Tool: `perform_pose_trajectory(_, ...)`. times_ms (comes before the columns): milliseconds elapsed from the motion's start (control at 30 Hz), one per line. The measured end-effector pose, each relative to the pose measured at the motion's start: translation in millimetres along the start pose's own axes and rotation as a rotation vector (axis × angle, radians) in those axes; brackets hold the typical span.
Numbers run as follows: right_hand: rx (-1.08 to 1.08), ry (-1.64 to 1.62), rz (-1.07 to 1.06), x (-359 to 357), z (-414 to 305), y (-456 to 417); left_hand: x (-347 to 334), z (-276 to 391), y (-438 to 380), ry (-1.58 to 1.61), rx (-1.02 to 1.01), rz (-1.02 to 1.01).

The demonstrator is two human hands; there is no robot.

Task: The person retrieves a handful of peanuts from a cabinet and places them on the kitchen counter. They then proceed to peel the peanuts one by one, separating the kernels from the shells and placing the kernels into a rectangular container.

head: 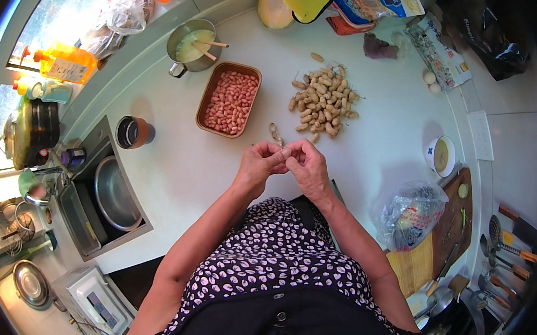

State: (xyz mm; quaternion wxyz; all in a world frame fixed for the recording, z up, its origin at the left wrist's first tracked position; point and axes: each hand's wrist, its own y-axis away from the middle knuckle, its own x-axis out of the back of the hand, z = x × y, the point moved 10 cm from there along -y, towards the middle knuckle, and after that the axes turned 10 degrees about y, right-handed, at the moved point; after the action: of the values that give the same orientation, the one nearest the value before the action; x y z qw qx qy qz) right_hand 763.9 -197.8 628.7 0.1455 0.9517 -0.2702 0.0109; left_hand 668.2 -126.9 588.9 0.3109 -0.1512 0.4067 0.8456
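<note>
My left hand [264,160] and my right hand [308,165] meet at the fingertips, low over the near part of the white counter. Thumbs and forefingers are pinched on a small peanut, which the fingers hide almost entirely. Just beyond my left fingers lies a split, empty-looking peanut shell [275,132]. A heap of unshelled peanuts [325,98] spreads past my right hand, with a few loose ones at its edge. Ahead and to the left, a brown rectangular tin [201,109] contains many shelled pink peanut kernels [231,102].
A steel pot [194,60] with chopsticks stands behind the tin. At left are a brown-and-black cup [135,133] and a sink [120,193] with a metal basin. On the right are a bowl [440,156], a plastic bag [410,216], cutting boards [455,222] and a knife [444,269].
</note>
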Motion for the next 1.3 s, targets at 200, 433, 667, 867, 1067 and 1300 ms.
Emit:
perform_pose_trajectory(200, -0.151, -0.367, -0.081, -6, 5, 4, -3, -2, -4, 0.078, -0.022, -0.078)
perform_pose_trajectory(433, -0.158, -0.549, -0.009, -8, 23, 6, -3, -2, 0, 0.128, -0.068, -0.048)
perform_pose_trajectory(667, -0.149, -0.569, 0.027, -8, 12, 3, 0, -2, -4, 0.154, -0.062, -0.032)
perform_pose_trajectory(867, -0.079, -0.263, 0.088, -1, 12, -3, -2, -7, -11, 0.182, 0.056, -0.125)
perform_pose_trajectory(1067, 0.535, 0.521, 0.188, -17, -39, 17, 17, -32, -19, 0.234, 0.153, -0.153)
perform_pose_trajectory(1300, 0.16, 0.411, 0.082, -7, 12, 12, 58, -57, -20, 0.146, 0.171, -0.071)
